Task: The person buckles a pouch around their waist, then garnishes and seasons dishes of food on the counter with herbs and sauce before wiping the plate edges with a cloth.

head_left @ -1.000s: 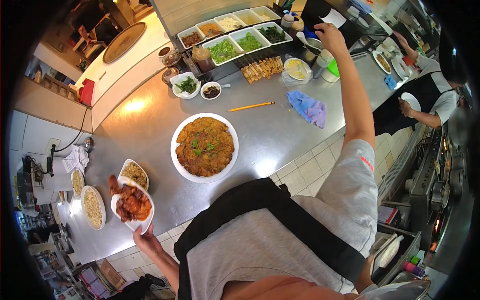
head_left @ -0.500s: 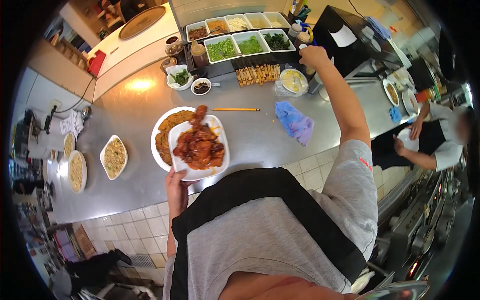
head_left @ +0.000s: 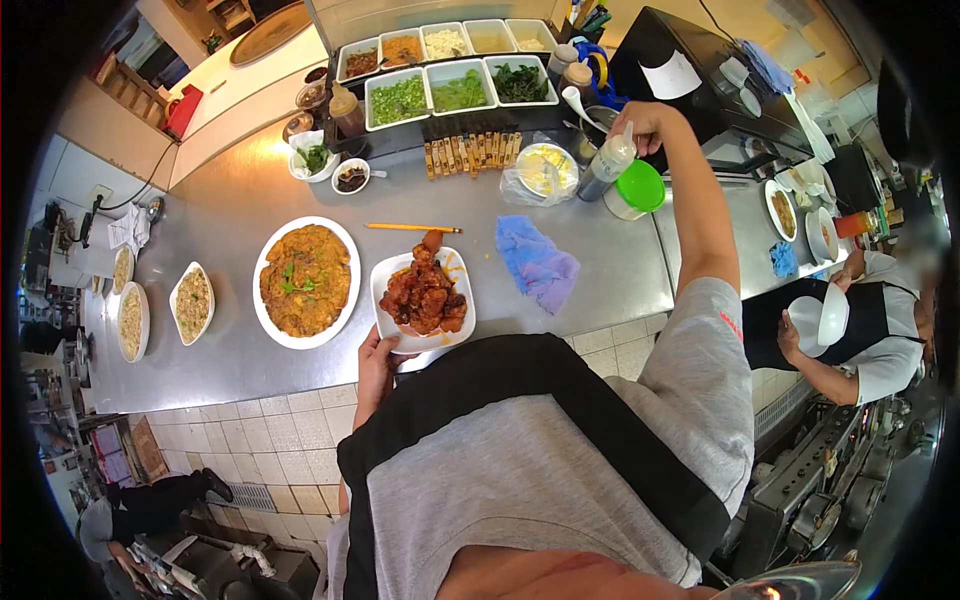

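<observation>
My left hand [head_left: 376,366] grips the lower left edge of a square white plate [head_left: 447,338] that bears glazed reddish-brown meat [head_left: 425,297]. The plate is at the counter's front edge. At the back right, my right hand [head_left: 645,128] is by the top of a clear squeeze bottle [head_left: 607,163], its fingers curled; whether they grip the bottle is unclear. Beside the bottle stands a tub with a green lid [head_left: 640,186]. A round omelette-like dish [head_left: 305,278] lies on a white plate left of the meat. Between them and the back containers is a yellow pencil [head_left: 413,228].
Several white trays of chopped toppings [head_left: 458,88] line the back. A blue-purple cloth [head_left: 537,264] lies right of the meat plate. Rice dishes [head_left: 193,302] stand at the left. A co-worker [head_left: 865,325] holds white bowls at the right; another person [head_left: 130,505] is at lower left.
The meat plate, earlier over the left rice dishes and then overlapping the omelette dish, is now right of it. My right hand has come down to the squeeze bottle. The view has shifted right.
</observation>
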### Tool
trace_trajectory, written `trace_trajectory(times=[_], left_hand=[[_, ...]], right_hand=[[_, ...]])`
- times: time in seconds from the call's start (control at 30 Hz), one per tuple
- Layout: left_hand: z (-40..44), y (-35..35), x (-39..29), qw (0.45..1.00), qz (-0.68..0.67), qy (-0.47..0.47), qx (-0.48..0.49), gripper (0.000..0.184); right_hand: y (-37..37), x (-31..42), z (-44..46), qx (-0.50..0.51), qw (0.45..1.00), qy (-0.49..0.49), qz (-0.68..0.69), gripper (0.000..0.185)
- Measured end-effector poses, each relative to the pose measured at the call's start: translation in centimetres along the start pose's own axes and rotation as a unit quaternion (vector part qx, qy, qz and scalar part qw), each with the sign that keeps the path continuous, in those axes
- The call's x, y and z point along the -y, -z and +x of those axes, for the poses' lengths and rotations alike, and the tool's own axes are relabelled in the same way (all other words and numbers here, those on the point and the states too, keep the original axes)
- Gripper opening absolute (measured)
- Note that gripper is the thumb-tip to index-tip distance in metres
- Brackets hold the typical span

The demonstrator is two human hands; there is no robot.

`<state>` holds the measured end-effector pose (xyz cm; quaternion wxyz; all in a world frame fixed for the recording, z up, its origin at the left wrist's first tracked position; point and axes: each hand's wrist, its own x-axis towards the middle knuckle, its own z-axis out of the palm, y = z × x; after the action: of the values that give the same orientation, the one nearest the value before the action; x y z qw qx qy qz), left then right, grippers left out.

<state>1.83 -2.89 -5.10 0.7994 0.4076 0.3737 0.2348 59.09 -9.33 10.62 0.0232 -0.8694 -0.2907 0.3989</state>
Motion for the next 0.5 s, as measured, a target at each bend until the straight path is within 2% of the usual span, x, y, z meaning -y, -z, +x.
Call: trace_trajectory(times=[0.03,0.13,0.23,0.3,0.37,0.43,0.5], left_hand=[[0.1,0.0,0.1,1.0,0.002,-0.004,0.003,0.04],[0.3,-0.3,-0.1,1.0,0.012,-0.007,0.005,0.039],[0.1,-0.2,0.1,1.0,0.014,-0.006,-0.004,0.038],[0.3,0.4,0.7,1.0,0.016,-0.016,-0.009,0.039],[0.5,1.0,0.9,0.999,0.05,-0.016,-0.004,0.04],[0.3,0.9,0.7,0.998,0.051,-0.02,-0.007,0.043],[0.0,0.2,0.3,0.999,0.018,-0.029,-0.019,0.045]], right_hand=[[-0.7,-0.6,1.0,0.011,1.0,-0.006,0.002,0.018],[-1.4,-2.3,4.0,-0.085,0.972,0.085,-0.203,0.024],[-1.4,-4.7,5.8,-0.267,0.88,0.101,-0.381,0.027],[-2.0,-3.4,3.9,-0.188,0.916,0.026,-0.353,0.029],[-2.8,-1.7,0.3,-0.183,0.942,0.014,-0.281,0.029],[-2.4,-2.4,0.9,-0.23,0.934,-0.008,-0.273,0.027],[-1.5,-2.7,-1.4,-0.275,0.894,0.059,-0.349,0.021]])
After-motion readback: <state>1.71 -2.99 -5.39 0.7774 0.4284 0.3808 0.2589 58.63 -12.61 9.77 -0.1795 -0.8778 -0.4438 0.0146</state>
